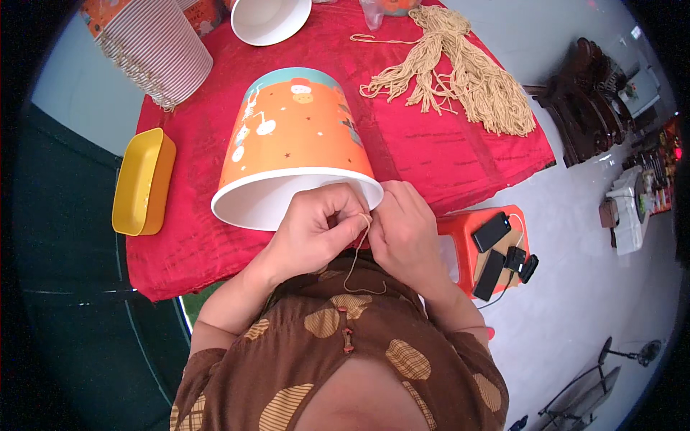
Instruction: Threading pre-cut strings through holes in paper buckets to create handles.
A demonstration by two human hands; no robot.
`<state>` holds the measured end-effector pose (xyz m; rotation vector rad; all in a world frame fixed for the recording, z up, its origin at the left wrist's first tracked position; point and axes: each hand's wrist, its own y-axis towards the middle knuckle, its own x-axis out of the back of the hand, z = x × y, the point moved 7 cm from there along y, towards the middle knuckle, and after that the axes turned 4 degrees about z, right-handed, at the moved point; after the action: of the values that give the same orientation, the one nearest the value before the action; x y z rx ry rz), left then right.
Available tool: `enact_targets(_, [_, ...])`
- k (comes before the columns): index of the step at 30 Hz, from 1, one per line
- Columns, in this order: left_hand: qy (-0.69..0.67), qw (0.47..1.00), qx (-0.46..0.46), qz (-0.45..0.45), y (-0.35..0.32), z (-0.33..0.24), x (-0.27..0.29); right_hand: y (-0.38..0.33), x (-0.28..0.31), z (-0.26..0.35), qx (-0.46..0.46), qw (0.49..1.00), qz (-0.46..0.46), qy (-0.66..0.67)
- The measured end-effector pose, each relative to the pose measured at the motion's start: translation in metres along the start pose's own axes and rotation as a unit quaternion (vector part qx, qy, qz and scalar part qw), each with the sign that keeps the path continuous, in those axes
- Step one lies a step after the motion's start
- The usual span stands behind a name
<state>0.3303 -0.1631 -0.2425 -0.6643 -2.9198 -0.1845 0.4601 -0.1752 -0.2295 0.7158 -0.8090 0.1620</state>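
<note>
A large orange paper bucket with a teal band and white cartoon figures lies on its side on the red-covered table, its white-rimmed mouth toward me. At the right part of that rim, my left hand is closed, thumb and forefinger pinching a thin beige cord. The cord's loose end hangs down in front of my brown clothing. My right hand is closed against the same edge of the rim, fingers curled at the bucket's outer side. Its fingertips are partly hidden, as is the cord's other end.
A stack of similar buckets with cords along its side lies at the far left. A yellow tray, a white-lined bucket and a beige cord bundle are on the red cloth. An orange stool holds black devices.
</note>
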Motion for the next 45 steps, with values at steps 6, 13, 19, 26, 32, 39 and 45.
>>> enact_targets(6, [0.065,0.995,-0.054,-0.061,0.004,0.004,0.002,0.007,-0.002,-0.006,0.008,0.999,-0.002,-0.032])
enact_targets(13, [0.095,0.991,-0.016,-0.090,0.010,0.012,0.000,0.003,0.001,-0.007,0.000,1.000,-0.006,-0.003])
enact_targets(19, [0.122,0.987,0.013,-0.102,0.014,0.012,0.001,0.002,0.001,-0.010,-0.012,1.000,0.001,0.007])
enact_targets(26, [0.137,0.988,0.006,-0.065,0.014,0.008,-0.001,-0.005,0.003,-0.025,-0.040,0.997,-0.015,0.057])
enact_targets(32, [0.181,0.982,-0.008,-0.049,0.012,0.002,-0.005,-0.006,0.003,-0.026,-0.057,0.994,-0.022,0.087])
enact_targets(39, [0.255,0.966,-0.019,-0.043,0.016,-0.008,-0.011,-0.007,-0.003,-0.026,-0.065,0.990,-0.049,0.118])
enact_targets(45, [0.302,0.949,-0.068,-0.056,0.015,-0.012,-0.016,-0.007,-0.002,-0.025,-0.052,0.990,-0.072,0.110])
